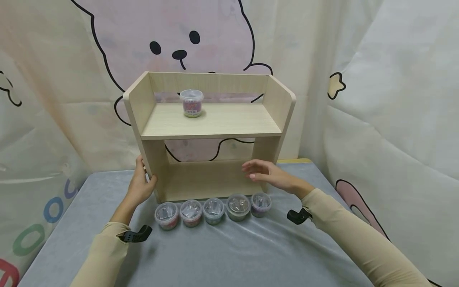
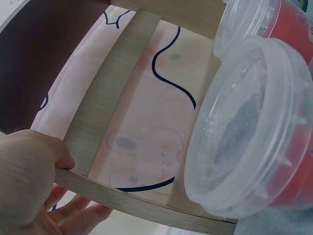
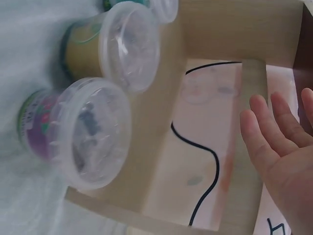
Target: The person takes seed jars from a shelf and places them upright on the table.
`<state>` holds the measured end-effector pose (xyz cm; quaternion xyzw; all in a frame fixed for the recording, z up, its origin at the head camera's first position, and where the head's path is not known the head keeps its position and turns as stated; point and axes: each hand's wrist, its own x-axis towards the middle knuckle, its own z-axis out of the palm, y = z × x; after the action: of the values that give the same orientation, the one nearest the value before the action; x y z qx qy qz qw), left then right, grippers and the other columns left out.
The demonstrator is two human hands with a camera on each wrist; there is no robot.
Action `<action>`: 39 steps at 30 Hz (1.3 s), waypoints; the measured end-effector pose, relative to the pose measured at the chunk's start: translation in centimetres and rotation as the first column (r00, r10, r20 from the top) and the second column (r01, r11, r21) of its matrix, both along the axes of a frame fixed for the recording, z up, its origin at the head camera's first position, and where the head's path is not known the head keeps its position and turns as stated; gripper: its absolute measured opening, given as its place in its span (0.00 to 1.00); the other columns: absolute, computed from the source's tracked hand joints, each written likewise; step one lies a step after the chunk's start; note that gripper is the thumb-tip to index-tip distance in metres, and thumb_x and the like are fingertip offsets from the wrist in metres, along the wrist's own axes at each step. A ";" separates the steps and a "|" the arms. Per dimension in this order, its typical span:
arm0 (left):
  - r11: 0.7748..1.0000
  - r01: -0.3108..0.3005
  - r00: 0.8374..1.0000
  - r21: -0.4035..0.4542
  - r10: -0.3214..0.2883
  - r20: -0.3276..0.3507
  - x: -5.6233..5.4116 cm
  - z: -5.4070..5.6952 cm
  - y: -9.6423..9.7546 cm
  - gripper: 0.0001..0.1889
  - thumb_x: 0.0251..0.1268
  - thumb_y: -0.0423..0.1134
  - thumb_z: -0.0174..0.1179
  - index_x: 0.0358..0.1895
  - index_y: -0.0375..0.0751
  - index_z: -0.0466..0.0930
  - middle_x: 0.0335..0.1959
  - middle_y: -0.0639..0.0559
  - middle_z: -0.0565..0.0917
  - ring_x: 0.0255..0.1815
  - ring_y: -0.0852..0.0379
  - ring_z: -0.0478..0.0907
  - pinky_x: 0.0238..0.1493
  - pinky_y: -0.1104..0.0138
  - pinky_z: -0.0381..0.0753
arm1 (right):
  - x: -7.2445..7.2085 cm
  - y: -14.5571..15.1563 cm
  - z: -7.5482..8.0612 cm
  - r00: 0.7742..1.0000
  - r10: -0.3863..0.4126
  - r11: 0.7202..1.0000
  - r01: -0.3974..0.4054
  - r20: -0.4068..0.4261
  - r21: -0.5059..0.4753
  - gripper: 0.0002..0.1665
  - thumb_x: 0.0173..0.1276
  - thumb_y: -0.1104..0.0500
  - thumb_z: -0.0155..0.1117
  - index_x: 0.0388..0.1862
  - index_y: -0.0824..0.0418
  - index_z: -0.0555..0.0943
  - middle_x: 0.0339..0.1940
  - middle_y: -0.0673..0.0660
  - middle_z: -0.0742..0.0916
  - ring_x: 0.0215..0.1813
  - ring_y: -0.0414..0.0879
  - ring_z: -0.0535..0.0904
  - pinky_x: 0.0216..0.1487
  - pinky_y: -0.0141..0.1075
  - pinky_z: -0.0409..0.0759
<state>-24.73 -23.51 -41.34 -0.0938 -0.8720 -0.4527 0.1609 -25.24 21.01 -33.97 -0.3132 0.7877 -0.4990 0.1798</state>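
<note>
A small two-tier wooden shelf (image 1: 211,123) stands on the table. My left hand (image 1: 141,182) grips its left side panel; the left wrist view shows the thumb on the inner side of the panel edge and the fingers (image 2: 83,215) on the outer side. My right hand (image 1: 267,174) hovers in front of the lower tier near the right panel, fingers spread and palm bare. One clear-lidded tub (image 1: 191,103) with a pinkish label sits on the upper tier. Below my right hand is a purple tub (image 3: 93,132), beside an olive-coloured tub (image 3: 129,46).
Several lidded tubs line the shelf's front foot, among them a red one (image 1: 166,216), a pinkish one (image 1: 191,213) and a teal one (image 1: 214,211). A grey-blue cloth covers the table (image 1: 215,259). Behind hangs a curtain (image 1: 287,40) printed with a bear.
</note>
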 end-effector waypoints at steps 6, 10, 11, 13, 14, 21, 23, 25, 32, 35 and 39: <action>1.000 0.002 1.000 0.003 -0.002 0.008 0.1 -0.1 -0.1 0.41 0.68 0.24 0.50 0.79 0.41 0.39 0.72 0.23 0.61 0.70 0.19 0.64 0.62 0.29 0.70 | 0.0 -1.0 0.7 1.000 0.020 1.000 -0.021 -0.023 -0.022 0.29 0.76 0.58 0.57 0.72 0.65 0.68 0.70 0.66 0.77 0.71 0.64 0.74 0.71 0.48 0.76; 1.000 -0.003 1.000 0.004 0.003 0.012 0.3 -0.3 -0.2 0.40 0.68 0.24 0.50 0.79 0.41 0.40 0.72 0.23 0.62 0.70 0.18 0.64 0.63 0.29 0.69 | 0.0 -1.6 1.4 0.999 0.028 0.999 -0.028 -0.029 -0.033 0.29 0.76 0.59 0.56 0.72 0.66 0.68 0.70 0.66 0.77 0.71 0.63 0.74 0.71 0.47 0.76; 1.000 -0.004 1.000 0.003 0.004 0.013 0.3 -0.4 -0.2 0.40 0.68 0.24 0.50 0.78 0.41 0.40 0.72 0.23 0.62 0.70 0.18 0.64 0.63 0.29 0.69 | 0.0 -1.8 1.6 0.999 0.027 0.999 -0.028 -0.031 -0.036 0.29 0.75 0.59 0.56 0.72 0.66 0.68 0.70 0.66 0.77 0.71 0.63 0.74 0.71 0.47 0.76; 1.000 -0.004 1.000 0.007 0.004 0.016 0.4 -0.4 -0.1 0.40 0.67 0.24 0.50 0.78 0.41 0.41 0.72 0.23 0.62 0.70 0.19 0.64 0.63 0.29 0.69 | -0.1 -2.1 2.2 0.999 0.028 0.998 -0.030 -0.037 -0.047 0.29 0.75 0.60 0.56 0.72 0.66 0.68 0.70 0.66 0.77 0.71 0.62 0.74 0.71 0.46 0.76; 1.000 -0.006 1.000 0.007 0.006 0.019 0.4 -0.4 -0.2 0.40 0.68 0.24 0.50 0.78 0.41 0.41 0.72 0.24 0.62 0.70 0.19 0.64 0.63 0.29 0.69 | -0.1 -2.3 2.4 0.999 0.029 0.998 -0.032 -0.044 -0.053 0.29 0.75 0.60 0.56 0.72 0.67 0.68 0.70 0.67 0.77 0.71 0.62 0.75 0.71 0.45 0.76; 1.000 -0.023 1.000 -0.005 0.023 0.017 0.5 -0.3 -0.4 0.40 0.68 0.25 0.50 0.79 0.43 0.40 0.72 0.24 0.62 0.69 0.19 0.66 0.60 0.29 0.70 | 0.0 -3.7 4.5 0.995 0.058 0.991 -0.068 -0.085 -0.115 0.28 0.74 0.62 0.56 0.71 0.68 0.67 0.69 0.67 0.77 0.70 0.63 0.76 0.72 0.51 0.75; 1.000 -0.020 1.000 -0.006 0.020 0.005 0.5 -0.2 -0.3 0.40 0.68 0.25 0.50 0.78 0.42 0.41 0.71 0.24 0.63 0.68 0.19 0.66 0.61 0.29 0.70 | 0.1 -4.0 5.1 0.994 0.061 0.989 -0.073 -0.093 -0.128 0.28 0.74 0.63 0.56 0.71 0.68 0.67 0.69 0.67 0.78 0.70 0.65 0.75 0.72 0.51 0.75; 1.000 -0.016 1.000 -0.008 0.016 -0.010 0.4 -0.2 -0.3 0.39 0.67 0.25 0.50 0.78 0.40 0.42 0.71 0.23 0.63 0.68 0.19 0.66 0.61 0.29 0.70 | 0.2 -4.3 5.8 0.993 0.065 0.988 -0.078 -0.099 -0.132 0.28 0.74 0.62 0.56 0.71 0.68 0.67 0.69 0.67 0.78 0.70 0.65 0.75 0.71 0.50 0.76; 1.000 -0.010 1.000 0.008 0.010 -0.026 0.2 -0.2 -0.3 0.39 0.66 0.24 0.50 0.77 0.39 0.43 0.70 0.23 0.64 0.67 0.18 0.67 0.60 0.28 0.70 | 0.1 -5.5 8.1 0.991 0.082 0.986 -0.095 -0.102 -0.133 0.30 0.74 0.61 0.55 0.72 0.66 0.66 0.70 0.65 0.77 0.71 0.59 0.76 0.70 0.45 0.77; 1.000 -0.001 1.000 0.010 0.001 -0.022 0.1 -0.3 -0.2 0.39 0.66 0.23 0.50 0.77 0.39 0.43 0.69 0.23 0.64 0.67 0.18 0.66 0.60 0.29 0.71 | -0.1 -6.0 8.8 0.991 0.082 0.985 -0.097 -0.109 -0.142 0.30 0.74 0.61 0.55 0.73 0.66 0.66 0.70 0.65 0.77 0.71 0.60 0.75 0.70 0.44 0.77; 1.000 -0.002 1.000 -0.002 0.002 -0.017 0.0 -0.3 -0.2 0.39 0.67 0.24 0.50 0.78 0.40 0.42 0.69 0.23 0.64 0.67 0.18 0.66 0.60 0.29 0.71 | -0.6 -7.0 9.7 0.989 0.094 0.978 -0.113 -0.114 -0.174 0.31 0.74 0.60 0.55 0.73 0.65 0.66 0.70 0.68 0.77 0.70 0.59 0.76 0.71 0.45 0.76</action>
<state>-24.73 -23.71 -41.63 -0.0968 -0.8711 -0.4510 0.1688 -25.88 14.02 -24.28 -0.3947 0.7303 -0.5410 0.1349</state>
